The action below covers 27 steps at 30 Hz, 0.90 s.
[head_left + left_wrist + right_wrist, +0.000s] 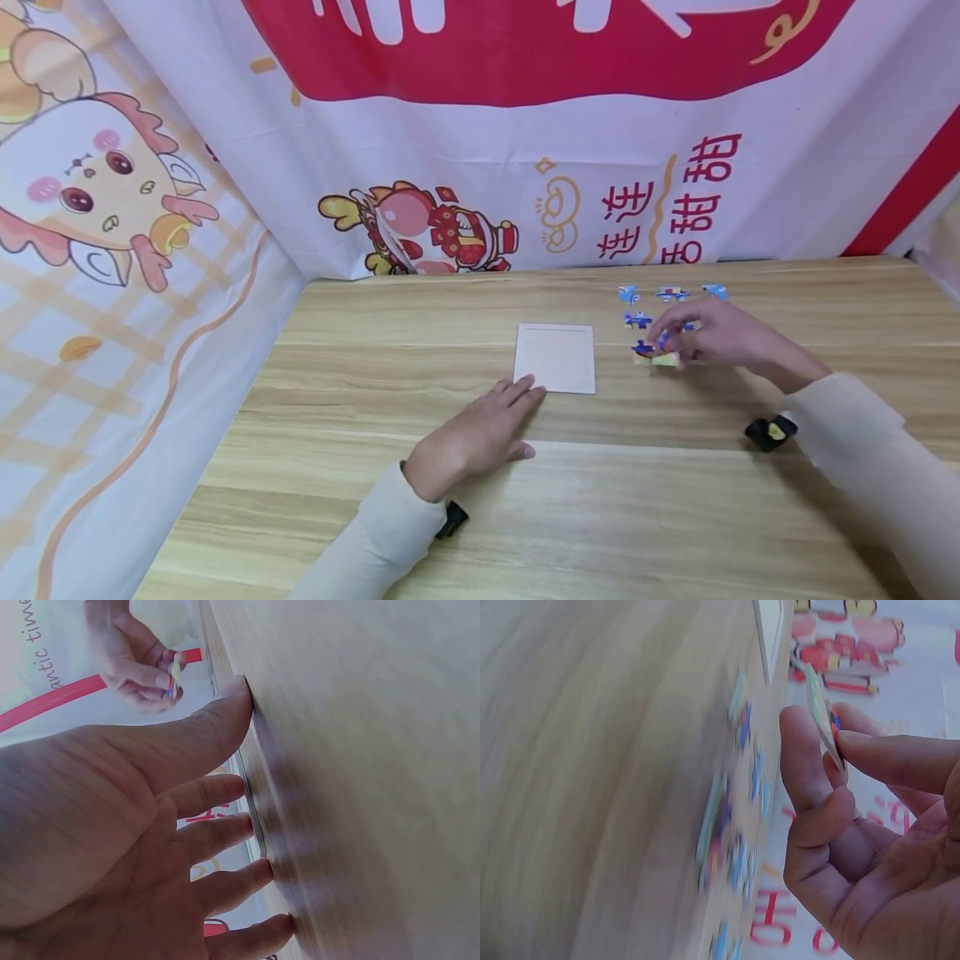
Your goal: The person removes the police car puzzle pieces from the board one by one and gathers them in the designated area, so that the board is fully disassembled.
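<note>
A square pale puzzle board [557, 360] lies flat on the wooden table. My left hand [480, 429] rests at its lower left corner, fingers stretched out and fingertips touching the board's edge and the tabletop. Between thumb and fingers, my right hand [720, 335] pinches a jigsaw piece [819, 709] with a pale green edge, lifted off the table. Beneath and around that hand lie several loose jigsaw pieces [638, 320], mostly blue, set out in rough rows. The hand hides some of them in the head view.
The wood-grain table [360, 400] meets a printed cloth [465, 133] hanging along its back. Another patterned cloth [135, 333] hangs on the left. A black wrist device [771, 432] sits beside the right sleeve, another black device [452, 520] beside the left.
</note>
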{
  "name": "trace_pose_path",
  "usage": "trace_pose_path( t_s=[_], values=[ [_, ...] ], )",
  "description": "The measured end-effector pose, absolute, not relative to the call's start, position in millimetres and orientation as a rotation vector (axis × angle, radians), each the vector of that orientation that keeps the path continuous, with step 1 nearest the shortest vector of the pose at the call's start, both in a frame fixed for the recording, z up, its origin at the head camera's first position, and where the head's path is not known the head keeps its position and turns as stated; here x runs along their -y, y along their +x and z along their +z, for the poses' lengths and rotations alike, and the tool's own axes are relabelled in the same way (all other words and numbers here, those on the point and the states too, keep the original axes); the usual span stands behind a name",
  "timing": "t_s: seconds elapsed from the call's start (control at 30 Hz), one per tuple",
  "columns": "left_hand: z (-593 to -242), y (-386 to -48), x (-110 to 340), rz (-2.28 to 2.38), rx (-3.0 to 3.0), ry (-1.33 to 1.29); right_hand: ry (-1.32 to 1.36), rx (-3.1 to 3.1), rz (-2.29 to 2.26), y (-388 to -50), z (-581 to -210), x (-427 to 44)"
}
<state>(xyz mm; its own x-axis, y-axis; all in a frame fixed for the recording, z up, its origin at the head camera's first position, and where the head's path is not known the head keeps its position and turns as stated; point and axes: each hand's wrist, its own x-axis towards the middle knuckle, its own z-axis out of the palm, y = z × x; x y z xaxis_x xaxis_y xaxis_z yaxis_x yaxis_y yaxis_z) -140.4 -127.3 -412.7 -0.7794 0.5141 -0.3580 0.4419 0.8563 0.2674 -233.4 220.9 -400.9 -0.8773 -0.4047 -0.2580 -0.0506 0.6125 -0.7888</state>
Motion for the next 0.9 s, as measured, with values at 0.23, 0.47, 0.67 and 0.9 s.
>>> trace_pose_path(
  t_s=[0.23, 0.47, 0.67, 0.9],
  values=[
    [-412.4, -139.9, 128.3, 0.246, -2.609, 0.706, -0.288, -2.494, -1.057, -236.2, -401.1, -258.9],
    [-413.6, -140.0, 129.0, 0.256, -2.606, 0.701, -0.245, -2.465, -1.063, -241.2, -409.4, -288.6],
    [-412.7, -140.1, 129.1, 0.255, -2.607, 0.700, -0.212, -2.446, -1.024, -246.7, -415.0, -298.8],
    [-411.1, -140.2, 128.3, 0.250, -2.608, 0.707, -0.217, -2.433, -0.959, -251.1, -417.9, -303.2]
  ],
)
